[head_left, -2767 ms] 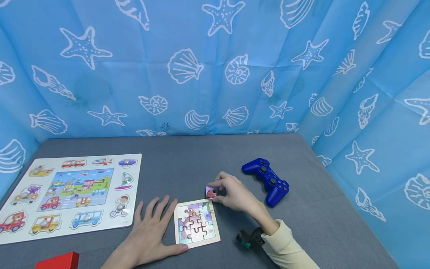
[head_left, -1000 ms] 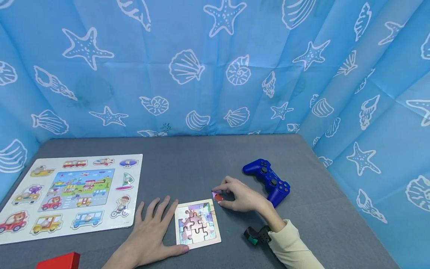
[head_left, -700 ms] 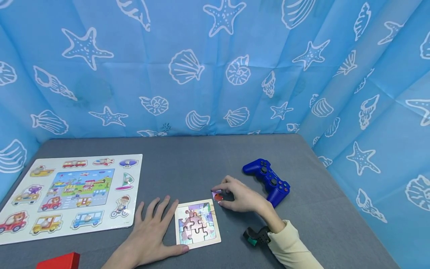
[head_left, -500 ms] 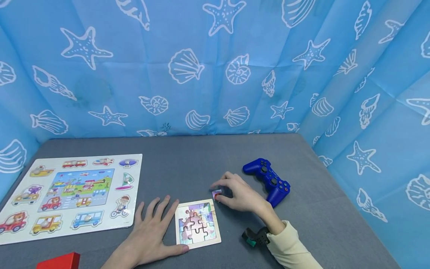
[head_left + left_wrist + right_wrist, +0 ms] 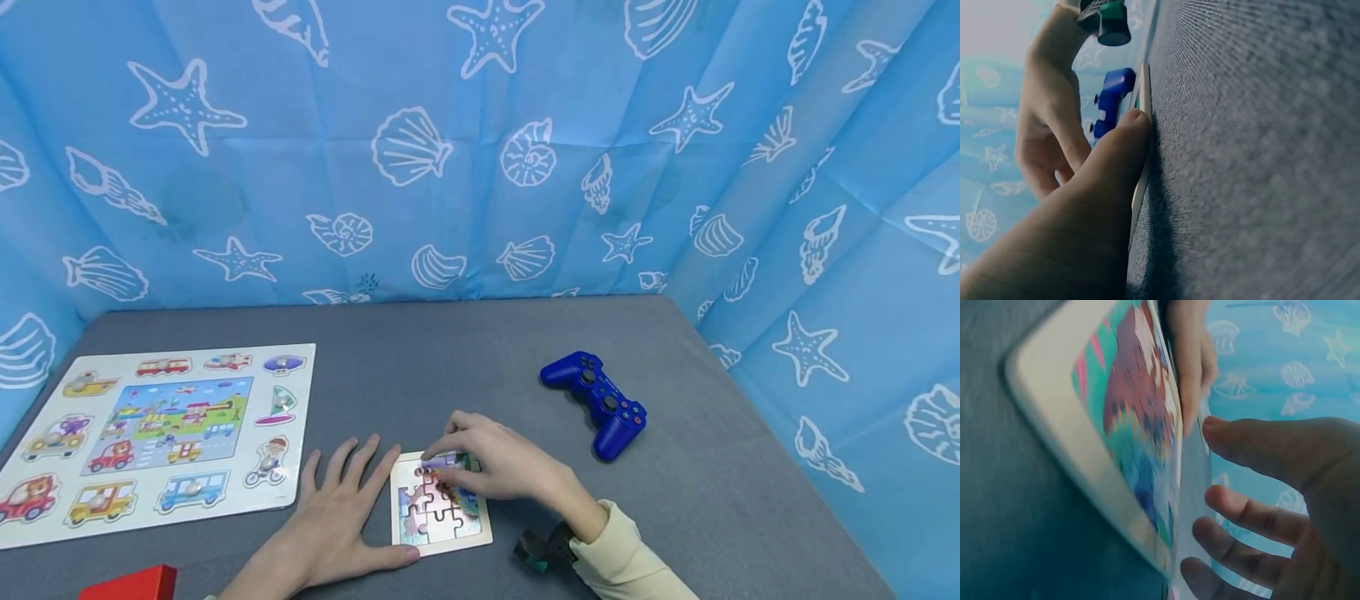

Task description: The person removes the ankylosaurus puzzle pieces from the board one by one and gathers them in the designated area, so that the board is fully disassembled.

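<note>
A small jigsaw puzzle in a square wooden frame [image 5: 442, 547] lies on the table, with a gap at its upper left. My left hand [image 5: 330, 517] rests flat with fingers spread along the frame's left side, its thumb [image 5: 1132, 119] at the near edge. Over the puzzle's upper right hovers my right hand [image 5: 495, 458], fingers loosely bent. In the right wrist view, its thumb [image 5: 1254, 447] and fingers [image 5: 1254, 515] stand apart with nothing seen between them. The loose piece is hidden in the head view; a pink sliver [image 5: 1174, 592] shows low in the right wrist view.
A blue game controller [image 5: 596, 404] lies to the right. On the left is a large vehicle peg board [image 5: 288, 492]. A red object [image 5: 131, 583] is at the near left edge. The grey table [image 5: 420, 358] meets a blue shell-patterned curtain [image 5: 480, 208] behind.
My right hand was at a loose puzzle piece beyond the frame's upper right corner. It has since moved left, over the puzzle. The left hand has stayed put.
</note>
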Available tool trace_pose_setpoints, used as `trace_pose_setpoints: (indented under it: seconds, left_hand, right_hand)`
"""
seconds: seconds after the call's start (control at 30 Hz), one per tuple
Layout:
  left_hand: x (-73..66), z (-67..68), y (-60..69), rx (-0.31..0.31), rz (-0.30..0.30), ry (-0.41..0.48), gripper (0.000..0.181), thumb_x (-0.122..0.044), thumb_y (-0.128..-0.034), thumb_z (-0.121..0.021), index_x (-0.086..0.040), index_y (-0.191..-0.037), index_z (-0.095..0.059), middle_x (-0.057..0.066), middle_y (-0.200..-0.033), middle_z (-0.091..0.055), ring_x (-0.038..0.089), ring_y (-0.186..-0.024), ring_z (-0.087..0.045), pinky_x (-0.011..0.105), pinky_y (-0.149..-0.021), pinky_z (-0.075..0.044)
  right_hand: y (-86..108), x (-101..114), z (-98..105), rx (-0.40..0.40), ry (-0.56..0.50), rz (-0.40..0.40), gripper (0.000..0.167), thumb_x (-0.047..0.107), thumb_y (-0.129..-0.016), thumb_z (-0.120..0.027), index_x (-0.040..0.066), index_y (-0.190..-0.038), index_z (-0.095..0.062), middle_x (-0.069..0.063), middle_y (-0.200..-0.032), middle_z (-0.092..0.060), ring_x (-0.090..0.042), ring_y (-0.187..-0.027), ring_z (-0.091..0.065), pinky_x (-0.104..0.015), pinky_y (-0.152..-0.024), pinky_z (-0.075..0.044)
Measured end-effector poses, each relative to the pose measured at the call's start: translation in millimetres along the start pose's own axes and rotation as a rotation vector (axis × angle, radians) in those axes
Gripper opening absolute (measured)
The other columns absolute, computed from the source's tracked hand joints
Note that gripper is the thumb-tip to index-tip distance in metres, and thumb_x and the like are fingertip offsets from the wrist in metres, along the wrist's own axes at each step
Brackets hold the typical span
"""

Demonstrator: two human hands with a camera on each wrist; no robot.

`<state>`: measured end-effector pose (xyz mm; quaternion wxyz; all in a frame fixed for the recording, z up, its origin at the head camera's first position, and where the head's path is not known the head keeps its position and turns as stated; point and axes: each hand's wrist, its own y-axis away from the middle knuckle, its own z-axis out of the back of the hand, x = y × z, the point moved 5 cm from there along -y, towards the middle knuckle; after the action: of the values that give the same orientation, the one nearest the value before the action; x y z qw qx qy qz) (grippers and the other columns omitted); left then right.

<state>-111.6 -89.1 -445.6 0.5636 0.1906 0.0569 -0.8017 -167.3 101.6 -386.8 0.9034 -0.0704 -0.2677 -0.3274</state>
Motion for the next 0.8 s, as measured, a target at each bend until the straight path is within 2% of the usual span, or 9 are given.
trace_pose_setpoints:
  seconds: [0.13, 0.27, 0.4, 0.5, 0.63, 0.8]
  left_hand:
    - [0.8, -0.3, 0.9, -0.019, -0.015, -0.008, 0.120, -0.097, -0.0682, -0.053, -0.026, -0.162, -0.029, 0.014, -0.166, -0.033, 0.044, -0.152, -0.025, 0.084, -0.111, -0.014]
    - [1.2, -0.7, 1.8, -0.019, -0.015, -0.015, 0.120, -0.098, -0.0682, -0.052, -0.027, -0.162, -0.028, 0.014, -0.166, -0.032, 0.044, -0.152, -0.025, 0.084, -0.111, -0.014]
    - [1.5, -0.5, 1.7, -0.028, -0.019, -0.011, 0.116, -0.098, -0.0680, -0.051, -0.030, -0.160, -0.031, 0.014, -0.166, -0.033, 0.046, -0.152, -0.027, 0.085, -0.110, -0.015]
    - [-0.5, 4.3, 2.1, -0.041, -0.041, -0.001, 0.113, -0.098, -0.0685, -0.051, -0.030, -0.158, -0.037, 0.016, -0.164, -0.036, 0.049, -0.149, -0.032, 0.082, -0.110, -0.021]
    - [-6.2, 17.7, 1.4, -0.026, -0.063, 0.013, 0.113, -0.095, -0.0663, -0.059, -0.024, -0.153, -0.048, 0.020, -0.159, -0.044, 0.053, -0.144, -0.040, 0.077, -0.109, -0.032]
    - [-11.4, 30.9, -2.2, 0.012, -0.062, 0.027, 0.106, -0.083, -0.0598, -0.078, -0.019, -0.142, -0.060, 0.022, -0.151, -0.054, 0.056, -0.139, -0.047, 0.075, -0.106, -0.040]
  right_hand:
    - [-5.6, 7, -11, 0.064, 0.060, 0.016, 0.028, 0.028, -0.100, -0.067, 0.021, -0.127, -0.073, 0.000, -0.108, -0.064, -0.007, -0.083, -0.049, -0.014, -0.070, -0.039]
    - [-8.4, 11, -18, 0.107, 0.131, -0.010, 0.032, 0.032, -0.098, -0.070, 0.026, -0.129, -0.072, 0.003, -0.112, -0.062, -0.004, -0.085, -0.044, -0.015, -0.072, -0.039]
    - [-10.9, 11, -19, 0.125, 0.165, -0.041, 0.037, 0.035, -0.096, -0.073, 0.028, -0.132, -0.070, 0.004, -0.113, -0.061, -0.004, -0.085, -0.043, -0.015, -0.070, -0.038]
    - [-13.5, 12, -19, 0.124, 0.163, -0.052, 0.039, 0.035, -0.094, -0.074, 0.026, -0.132, -0.070, 0.004, -0.113, -0.062, -0.004, -0.086, -0.045, -0.016, -0.071, -0.040]
    - [-15.5, 12, -17, 0.111, 0.143, -0.079, 0.037, 0.033, -0.090, -0.079, 0.024, -0.126, -0.074, 0.005, -0.110, -0.064, -0.004, -0.088, -0.049, -0.017, -0.076, -0.044]
    - [-16.8, 13, -15, 0.094, 0.153, -0.090, 0.034, 0.035, -0.086, -0.082, 0.023, -0.117, -0.076, 0.005, -0.105, -0.064, -0.004, -0.089, -0.053, -0.019, -0.079, -0.047]
